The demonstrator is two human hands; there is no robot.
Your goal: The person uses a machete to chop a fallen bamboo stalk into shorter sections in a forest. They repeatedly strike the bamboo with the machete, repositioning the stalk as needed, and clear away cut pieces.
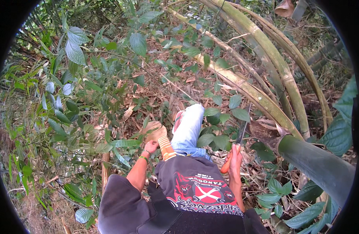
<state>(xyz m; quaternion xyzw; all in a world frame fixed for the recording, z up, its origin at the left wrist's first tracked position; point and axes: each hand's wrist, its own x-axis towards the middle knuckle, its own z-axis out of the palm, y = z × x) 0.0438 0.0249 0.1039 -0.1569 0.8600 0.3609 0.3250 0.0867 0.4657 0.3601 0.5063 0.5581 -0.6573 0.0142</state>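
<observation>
My right hand (235,156) is wrapped round the orange handle (225,167) of a machete. Its long dark blade (241,130) points up and away from me, beside the bamboo at the right. My left hand (151,146) hangs at my left side with the fingers curled in and nothing visible in them. Close to its fingertips is an orange-and-white striped piece (166,147) with a broad beige end (153,130); I cannot make out what it is. A thick green bamboo culm (316,160) lies to the right of the blade, dry sheath around its far end.
Several long yellowish bamboo culms (261,99) arch and lean across the far right. Leafy vines (70,113) crowd the left. Dry bamboo leaves (173,89) cover the ground ahead. My bent leg in light jeans (189,126) sticks out in front, with broad green leaves (218,138) beside it.
</observation>
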